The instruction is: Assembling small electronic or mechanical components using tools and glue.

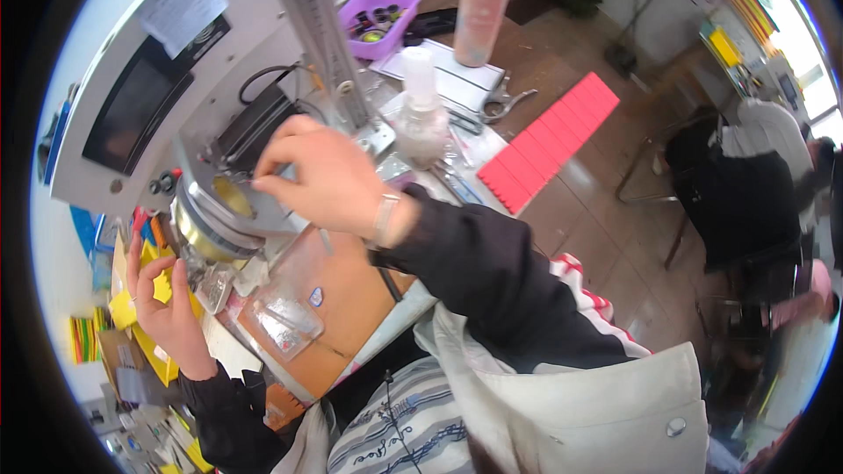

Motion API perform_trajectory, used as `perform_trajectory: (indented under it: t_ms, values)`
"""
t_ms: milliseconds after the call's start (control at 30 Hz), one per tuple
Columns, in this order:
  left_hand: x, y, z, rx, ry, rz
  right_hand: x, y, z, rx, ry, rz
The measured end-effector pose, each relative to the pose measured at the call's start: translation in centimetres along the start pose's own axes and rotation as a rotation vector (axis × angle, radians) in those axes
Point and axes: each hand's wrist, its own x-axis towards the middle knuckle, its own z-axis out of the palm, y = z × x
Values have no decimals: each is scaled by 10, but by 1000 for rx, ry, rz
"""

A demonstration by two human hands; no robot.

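My right hand (327, 177) is raised in front of a machine's round brass-and-silver metal ring (211, 224). Its fingers are curled inward with thumb and forefinger close together; anything between them is too small or too hidden to make out. Lower left, my left hand (167, 307) is held up beside the ring, fingers apart, and nothing shows in it. Behind both stands the pale machine housing (114, 180) with a dark screen (136, 110). Below the hands, a clear plastic box (281, 325) lies on the orange-brown worktop (356, 298), near a small blue-and-white piece (316, 297).
A vertical metal column (314, 26) rises behind my right hand. Beyond it are a clear pump bottle (421, 123), a purple basket (399, 4), a pink tumbler (485, 13), scissors (505, 105) and a red ridged strip (553, 145). A person sits by a dark chair (733, 202) at right.
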Motion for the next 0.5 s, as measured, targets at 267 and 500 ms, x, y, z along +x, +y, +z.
perform_trajectory:
  t_ms: [267, 500]
  values:
    - [-11, 77, 4, 45, -14, 461, -54, -58, -64, 606, -332, 543]
    - [-2, 127, -9, 149, -155, 573, -58, -73, -83, 633, -434, 467]
